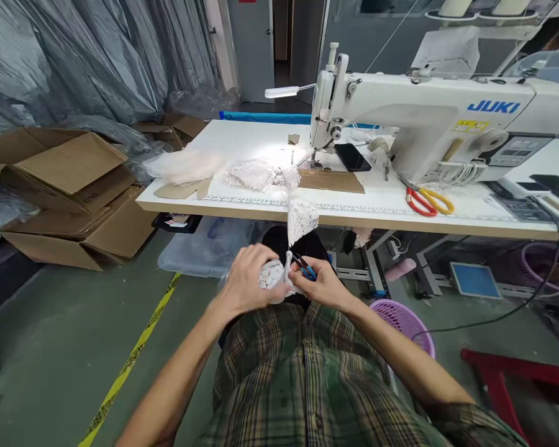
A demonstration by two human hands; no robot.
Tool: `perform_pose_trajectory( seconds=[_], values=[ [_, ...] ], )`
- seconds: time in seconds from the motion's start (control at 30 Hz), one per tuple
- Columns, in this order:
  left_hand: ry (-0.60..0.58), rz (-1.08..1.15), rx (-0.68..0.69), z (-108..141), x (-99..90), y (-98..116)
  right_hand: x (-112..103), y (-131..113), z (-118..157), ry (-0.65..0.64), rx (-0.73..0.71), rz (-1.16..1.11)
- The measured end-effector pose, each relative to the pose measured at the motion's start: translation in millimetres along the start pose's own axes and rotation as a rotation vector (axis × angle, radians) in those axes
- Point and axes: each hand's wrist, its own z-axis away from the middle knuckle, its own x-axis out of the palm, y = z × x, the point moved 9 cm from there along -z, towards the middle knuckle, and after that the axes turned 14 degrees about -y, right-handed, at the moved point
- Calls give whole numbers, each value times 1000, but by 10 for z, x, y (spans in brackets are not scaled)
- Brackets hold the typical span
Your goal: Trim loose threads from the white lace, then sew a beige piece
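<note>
White lace fabric hangs over the front edge of the sewing table and reaches down to my lap. My left hand is closed on the gathered lower part of this lace, its thumb pointing right. Close beside it, my right hand is closed around small thread snips with blue handles. The dark blades point up and left, next to the lace strip. The right fingertips are at the lace too; whether they also pinch it I cannot tell. More lace lies bunched on the tabletop.
A white sewing machine stands on the table. Near it lie a black phone, red-and-yellow scissors and brown card. Cardboard boxes are at left; a purple basket sits below right. A cable hangs at right.
</note>
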Motion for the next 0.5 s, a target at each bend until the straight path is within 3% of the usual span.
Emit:
perform_pose_trajectory(
  seconds=[0.1,0.2,0.27,0.37,0.5],
  values=[
    [-129,531,-44,-191,238,-363,50,-66,57,-68,-64,66],
    [-300,1022,10,-270,591,-355,114,-94,108,-146,-93,142],
    [-336,1217,-28,-241,735,-327,113,-75,122,-164,-109,166],
    [-248,1242,-215,-123,767,-423,30,56,82,-141,-84,149],
    [-120,1092,-417,43,627,-574,-99,343,-65,-86,41,117]
  ],
)
